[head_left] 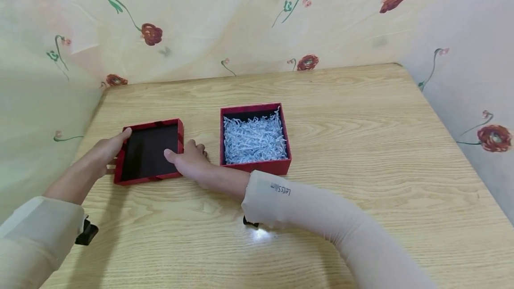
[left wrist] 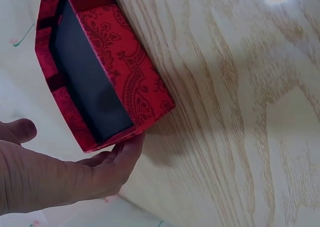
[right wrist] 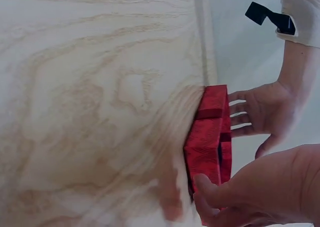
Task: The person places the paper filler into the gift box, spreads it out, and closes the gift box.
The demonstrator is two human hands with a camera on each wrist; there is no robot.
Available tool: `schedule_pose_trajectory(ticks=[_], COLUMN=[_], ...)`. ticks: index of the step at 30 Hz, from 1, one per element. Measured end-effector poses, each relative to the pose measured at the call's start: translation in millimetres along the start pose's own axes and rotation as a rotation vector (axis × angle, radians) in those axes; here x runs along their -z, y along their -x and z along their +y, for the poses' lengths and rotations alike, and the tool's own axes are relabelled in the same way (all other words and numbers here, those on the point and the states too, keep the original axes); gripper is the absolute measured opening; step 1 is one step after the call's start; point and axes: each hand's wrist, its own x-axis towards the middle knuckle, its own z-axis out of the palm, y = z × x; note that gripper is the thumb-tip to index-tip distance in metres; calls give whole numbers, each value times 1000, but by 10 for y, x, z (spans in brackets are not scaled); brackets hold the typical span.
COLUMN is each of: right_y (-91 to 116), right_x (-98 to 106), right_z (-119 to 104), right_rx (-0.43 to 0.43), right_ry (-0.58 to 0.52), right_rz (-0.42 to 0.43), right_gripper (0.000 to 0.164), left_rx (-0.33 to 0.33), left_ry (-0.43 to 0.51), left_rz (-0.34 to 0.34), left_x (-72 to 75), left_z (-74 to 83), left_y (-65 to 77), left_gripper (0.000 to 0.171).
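Observation:
A shallow red patterned lid point(head_left: 149, 179) with a black inside lies hollow side up on the left of the table in the head view. My left hand point(head_left: 105, 151) is at its left side, thumb above the rim and fingers along the outer wall. In the left wrist view those fingertips point(left wrist: 131, 146) touch the lid's end wall, the thumb standing apart. My right hand point(head_left: 194, 164) is at the lid's right side, its thumb over the black inside and its loosely bent fingers outside the wall. In the right wrist view, the right fingers overlap the lid's near end point(right wrist: 210, 162).
A red box point(head_left: 277, 167) filled with pale shredded paper point(head_left: 254, 141) stands right of the lid, close beyond my right forearm. The wooden table point(head_left: 361, 124) meets flower-patterned sheeting point(head_left: 257, 21) at the back and sides. A black wrist mount point(head_left: 86, 233) hangs under my left sleeve.

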Motion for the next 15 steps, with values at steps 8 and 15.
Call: schedule_pose_trajectory(ticks=[8, 15], right_y=[-78, -119], right_x=[-46, -77], right_z=[68, 95], right_rx=[-25, -16], right_ry=[-171, -309], right_rz=[-65, -120], right_gripper=[68, 66], left_rx=[26, 41], left_ry=[-22, -23], left_rz=[8, 3], left_x=[-5, -21], left_z=[-17, -18], left_y=[-10, 0], left_gripper=[96, 97])
